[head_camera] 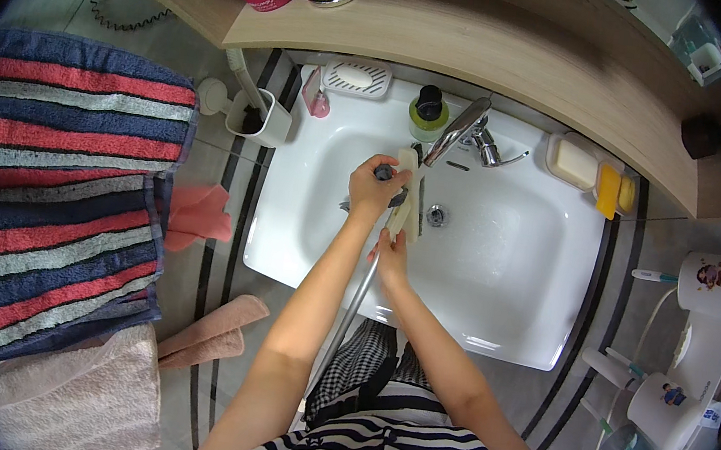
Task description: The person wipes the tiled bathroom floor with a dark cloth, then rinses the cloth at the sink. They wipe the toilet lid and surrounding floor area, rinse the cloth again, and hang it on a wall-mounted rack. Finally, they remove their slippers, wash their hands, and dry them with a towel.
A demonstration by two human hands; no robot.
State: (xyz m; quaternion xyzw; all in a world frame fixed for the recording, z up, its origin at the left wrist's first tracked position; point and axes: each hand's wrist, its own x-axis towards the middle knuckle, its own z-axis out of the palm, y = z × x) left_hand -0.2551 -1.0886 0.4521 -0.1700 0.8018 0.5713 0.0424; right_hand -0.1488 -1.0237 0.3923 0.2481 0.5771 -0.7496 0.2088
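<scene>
Over the left half of the white washbasin (488, 288) is a long cream-coloured head (411, 204) with dark grey edging, probably of a mop or squeegee. A metal pole (354, 305) slants from it down past the basin's front edge. My left hand (371, 189) curls around a dark grey part (382, 172) at the head's left side; whether it is a brush or a joint is hidden by the fingers. My right hand (391, 259) grips the near end of the head, where it meets the pole. The drain (437, 215) lies just right of the head.
The chrome faucet (459, 132) hangs over the head's far end, beside a green pump bottle (428, 115). Soap dishes (358, 78) (572, 162) stand on the back corners. A wooden shelf (462, 55) overhangs the back. Striped towels (61, 188) hang left; cup holders (711, 285) are right.
</scene>
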